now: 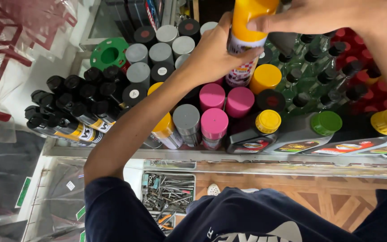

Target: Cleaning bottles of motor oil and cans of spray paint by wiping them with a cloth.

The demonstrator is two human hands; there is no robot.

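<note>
Yellow-capped spray can [246,40], probably light, rigid and slick: left hand [213,54] fingers grip its body, right hand [319,15] fingers pinch its cap.

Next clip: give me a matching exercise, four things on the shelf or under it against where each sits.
Things:
1. yellow-capped can
2. green ring
3. pink caps
4. screw tray

Places:
A. below the shelf, by the floor
B. far left corner of the grey caps
C. held in left hand and right hand
D. middle of the shelf, standing together

Pairs: 1-C, 2-B, 3-D, 4-A
</note>
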